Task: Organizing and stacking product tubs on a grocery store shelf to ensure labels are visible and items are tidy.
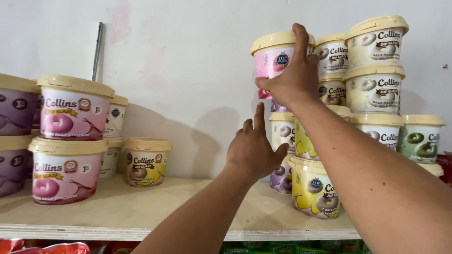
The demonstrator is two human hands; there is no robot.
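My right hand [291, 76] grips a pink tub with a cream lid [272, 59], held at the top of a stack at the right of the wooden shelf [132, 211]. My left hand [254, 149] is raised just below it, fingers loosely spread and holding nothing, close to a white tub [281, 129] and a purple tub [281, 178] lower in that stack. A yellow tub [314, 190] stands in front at the bottom, with another yellow tub [303, 143] on top of it.
White tubs [374, 87] are stacked at the right, with a green tub [420, 136] beside them. At the left stand two stacked pink tubs [70, 141], purple tubs [14, 131] and a single yellow tub [146, 162]. A white wall [188, 56] is behind.
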